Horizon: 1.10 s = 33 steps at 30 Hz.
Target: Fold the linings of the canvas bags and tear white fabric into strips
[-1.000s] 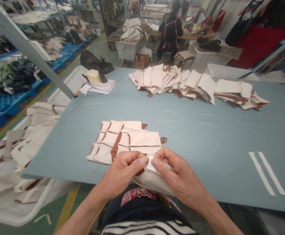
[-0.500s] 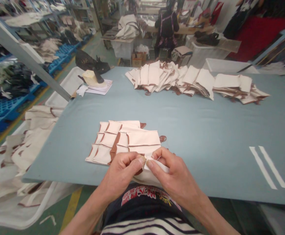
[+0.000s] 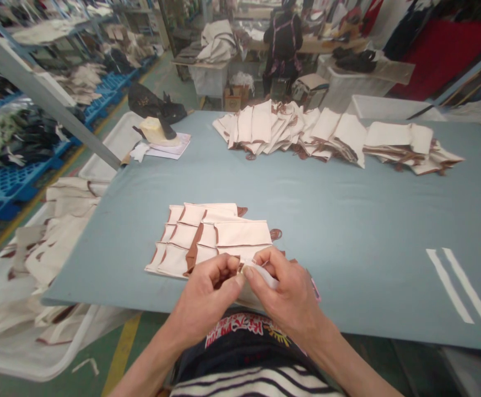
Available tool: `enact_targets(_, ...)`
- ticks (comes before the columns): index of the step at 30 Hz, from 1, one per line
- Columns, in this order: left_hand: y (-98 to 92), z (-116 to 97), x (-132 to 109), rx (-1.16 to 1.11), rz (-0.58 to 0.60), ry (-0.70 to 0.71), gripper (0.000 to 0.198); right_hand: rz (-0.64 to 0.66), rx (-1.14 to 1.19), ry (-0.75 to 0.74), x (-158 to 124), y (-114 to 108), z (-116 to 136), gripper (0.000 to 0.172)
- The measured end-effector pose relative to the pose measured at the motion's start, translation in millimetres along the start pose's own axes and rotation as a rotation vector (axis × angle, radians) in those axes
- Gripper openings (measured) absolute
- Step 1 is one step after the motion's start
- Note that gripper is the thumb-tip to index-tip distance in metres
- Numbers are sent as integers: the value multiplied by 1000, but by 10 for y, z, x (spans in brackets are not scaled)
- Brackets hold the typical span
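Observation:
Both hands meet at the table's near edge over a cream fabric piece (image 3: 248, 296) with brown trim. My left hand (image 3: 211, 284) is closed in a pinch at that piece's edge. Thumb and finger of my right hand (image 3: 290, 286) pinch a white strip (image 3: 267, 275), its end pressed near the left fingertips. The fingers partly hide where strip and fabric meet. Just beyond my hands lie overlapping cream fabric panels (image 3: 242, 232) with brown edges and a brown loop (image 3: 276, 234). A small pink-edged object (image 3: 315, 288) shows beside my right hand; its kind is unclear.
Two white strips (image 3: 449, 284) lie on the blue-green table (image 3: 347, 215) at right. Piles of cream pieces (image 3: 257, 124) line the far edge. A yellow block (image 3: 152, 130) sits at far left. White bins (image 3: 64, 358) of fabric stand left. A person (image 3: 282, 44) sits beyond.
My hands stay at the same spot while the fingers shift on the strip and fabric. The left fingers have loosened slightly from the right ones. The pink-edged object has come into sight.

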State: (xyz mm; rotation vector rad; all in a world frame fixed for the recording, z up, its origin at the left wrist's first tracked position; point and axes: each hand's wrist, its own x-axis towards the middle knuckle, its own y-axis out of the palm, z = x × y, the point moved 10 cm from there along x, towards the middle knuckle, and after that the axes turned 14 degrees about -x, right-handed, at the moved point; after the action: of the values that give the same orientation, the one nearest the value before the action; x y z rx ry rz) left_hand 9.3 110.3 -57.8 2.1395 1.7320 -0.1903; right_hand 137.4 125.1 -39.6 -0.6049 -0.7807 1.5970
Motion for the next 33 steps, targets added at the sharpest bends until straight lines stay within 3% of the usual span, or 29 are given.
enact_targets(8,-11,-65,-47,168,-92,92,13,115,259,85,-42,147,-74,21)
enact_targets(18,38,-265,-127,406,-164,328,13,514,769,247,-91,521,-112,32)
enact_targets(22,104,-231,-161,463,-197,378,12,533,840,300,-113,637,-200,30)
enact_targets(25,129,-178,-144,446,-193,348,12,524,758,275,-111,640,-229,30)
enact_targets(29,71,-153,-48,375,-139,239,10,389,540,154,19,469,-172,32)
enact_targets(33,-3,-215,41,210,-13,104,8,315,397,66,152,299,-129,38)
